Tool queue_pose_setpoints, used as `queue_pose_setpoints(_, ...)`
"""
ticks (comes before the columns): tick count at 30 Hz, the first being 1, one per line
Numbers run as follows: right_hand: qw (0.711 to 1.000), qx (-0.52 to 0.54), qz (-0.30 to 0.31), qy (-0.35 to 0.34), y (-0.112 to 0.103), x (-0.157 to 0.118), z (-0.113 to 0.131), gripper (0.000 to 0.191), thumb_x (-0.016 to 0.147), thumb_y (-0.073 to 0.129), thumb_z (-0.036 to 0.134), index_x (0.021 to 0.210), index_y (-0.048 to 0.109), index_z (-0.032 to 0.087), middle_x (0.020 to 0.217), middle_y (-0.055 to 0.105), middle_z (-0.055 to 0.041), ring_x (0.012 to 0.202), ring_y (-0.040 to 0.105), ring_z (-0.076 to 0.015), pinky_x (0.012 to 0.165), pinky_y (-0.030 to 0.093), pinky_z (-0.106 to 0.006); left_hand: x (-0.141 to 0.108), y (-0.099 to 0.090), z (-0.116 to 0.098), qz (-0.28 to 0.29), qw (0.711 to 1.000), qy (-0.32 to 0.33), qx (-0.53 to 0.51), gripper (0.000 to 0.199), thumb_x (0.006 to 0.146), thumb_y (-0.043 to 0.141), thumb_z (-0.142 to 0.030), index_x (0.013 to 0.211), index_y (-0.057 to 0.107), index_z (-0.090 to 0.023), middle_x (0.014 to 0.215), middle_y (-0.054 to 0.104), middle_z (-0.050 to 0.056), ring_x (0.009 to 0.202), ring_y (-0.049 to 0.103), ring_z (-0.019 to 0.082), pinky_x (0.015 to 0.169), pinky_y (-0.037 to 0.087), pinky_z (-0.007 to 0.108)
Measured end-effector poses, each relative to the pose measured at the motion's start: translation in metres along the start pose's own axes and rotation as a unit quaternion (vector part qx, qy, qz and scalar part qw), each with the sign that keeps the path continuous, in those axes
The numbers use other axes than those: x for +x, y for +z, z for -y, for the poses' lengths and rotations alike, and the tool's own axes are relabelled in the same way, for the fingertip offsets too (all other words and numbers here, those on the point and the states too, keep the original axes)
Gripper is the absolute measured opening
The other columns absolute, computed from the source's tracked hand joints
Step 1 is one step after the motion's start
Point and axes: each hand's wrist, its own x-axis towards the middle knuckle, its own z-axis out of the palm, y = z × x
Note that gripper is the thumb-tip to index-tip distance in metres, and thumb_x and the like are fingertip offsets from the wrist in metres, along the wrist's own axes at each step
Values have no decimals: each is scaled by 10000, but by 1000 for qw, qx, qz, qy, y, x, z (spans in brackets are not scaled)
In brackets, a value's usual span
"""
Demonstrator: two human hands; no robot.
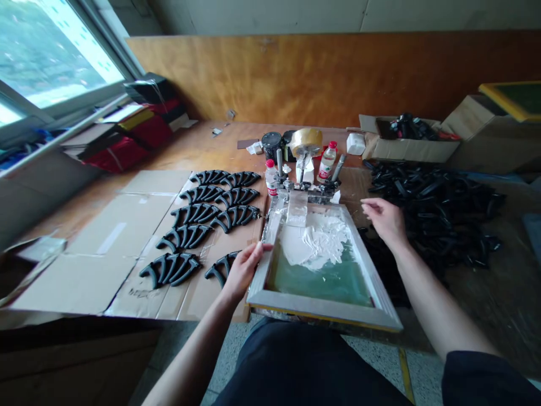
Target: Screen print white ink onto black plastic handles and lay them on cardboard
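A wooden-framed silkscreen (315, 304) with green mesh lies tilted in front of me, with a thick smear of white ink (315, 239) across its upper half. My left hand (245, 268) grips the frame's left side. My right hand (382, 220) hovers with nothing in it, just beyond the frame's upper right corner and above a heap of black curved plastic parts (431, 220). Rows of similar black parts (194, 214) lie on flattened cardboard (97, 265) left of the screen. A metal hinge clamp (296, 194) holds the frame's far edge.
Behind the clamp stand plastic bottles (327, 162), a roll of packing tape (306, 141) and a dark ink tin (271, 145) on the wooden workbench (203, 152). A cardboard box (409, 149) sits back right, red bags (127, 144) lie by the window, and a wooden panel (316, 73) closes the far side.
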Motion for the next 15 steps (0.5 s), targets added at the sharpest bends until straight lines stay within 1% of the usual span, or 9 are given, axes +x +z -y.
queue_pose_setpoints(2,995,-16,26,-91,24,2,37,332,863,578,358,1137,659,188,1150,643,-106,973,633,-227,840,536,-385,-3,-3,36,24,999,-31,37,596,818,567,-560,1265,588,-167,738,611,6,602,519,117,534,384,208)
queue_pose_setpoints(4,980,-68,63,-177,56,0,73,488,810,672,324,1270,580,186,1351,518,-125,1189,517,-277,982,463,-444,1,-1,66,23,995,-38,91,668,829,557,-532,1411,448,-225,705,575,-23,579,497,111,523,362,205)
queue_pose_setpoints(5,970,-101,82,-206,72,-1,87,583,778,716,312,1316,538,177,1397,470,-134,1247,458,-297,1019,427,-464,5,0,77,17,992,-38,120,676,843,535,-523,1445,396,-249,688,557,-34,562,483,107,517,350,205)
queue_pose_setpoints(6,959,-135,102,-226,87,-3,99,640,748,751,305,1328,519,163,1397,464,-145,1263,429,-311,1029,407,-473,8,1,87,12,988,-37,147,667,857,510,-514,1460,368,-266,682,549,-39,555,478,106,516,344,207)
queue_pose_setpoints(8,941,-193,151,-232,110,-7,112,599,718,783,295,1253,559,143,1277,550,-152,1195,467,-315,973,426,-451,15,3,100,10,983,-33,182,630,882,470,-492,1464,352,-283,702,557,-36,576,497,112,538,356,212)
queue_pose_setpoints(10,929,-232,207,-202,121,-10,114,429,732,771,297,1109,619,161,1070,640,-117,1062,545,-289,868,452,-392,19,3,107,9,979,-27,201,603,892,452,-474,1456,362,-280,719,566,-31,613,524,122,569,377,219)
queue_pose_setpoints(12,920,-248,255,-166,123,-14,112,267,763,739,305,987,643,196,912,665,-69,931,594,-255,766,441,-334,21,1,110,9,976,-21,215,582,892,449,-471,1436,391,-271,721,563,-30,646,541,132,597,389,226)
queue_pose_setpoints(13,918,-244,266,-161,122,-16,111,209,777,722,307,946,646,209,882,668,-52,886,604,-239,731,426,-312,22,0,111,9,975,-18,219,574,892,448,-473,1427,404,-268,721,563,-29,660,547,137,609,394,228)
queue_pose_setpoints(15,919,-220,265,-189,118,-22,111,131,798,698,299,887,644,220,881,671,-32,859,603,-215,695,395,-285,22,-1,111,12,975,-16,222,566,890,445,-478,1415,418,-268,725,567,-28,680,558,144,626,400,231)
